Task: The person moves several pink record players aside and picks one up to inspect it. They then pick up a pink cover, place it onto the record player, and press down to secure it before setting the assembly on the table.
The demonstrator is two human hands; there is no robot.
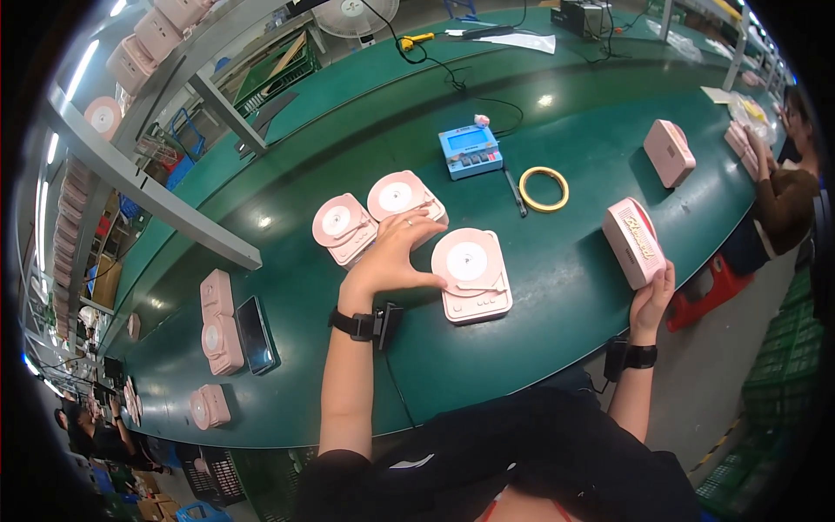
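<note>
While the left hand [402, 252] spreads wide, thumb well away from the fingers, it lies over the near side of the back player [393, 195], thumb tip at the left edge of the centre player [478, 306], and no firm hold on either shows. Over to the right hand [652, 302]: fingers curled round the near end of the edge player [628, 244], which stands on edge by the rim of the table [550, 324]; part of that grip is hidden. To handle these well, I'd say, grip the solid body, clear of the slim tone arm [480, 288] and white disc [467, 259], and have the edge player steady before easing the fingers off. Just beside the back player sits the left player [337, 217]; farther out come the tape [564, 189], a pen [516, 193] and a blue device [470, 152]. And now the containers, all off this worktop: green crates [764, 374] at lower right, contents too dim to read; a black crate [224, 478] at lower left, something pale showing there, inside or not I can't tell; and beyond the far side, a green bin [306, 63] with a long tan strip.
</note>
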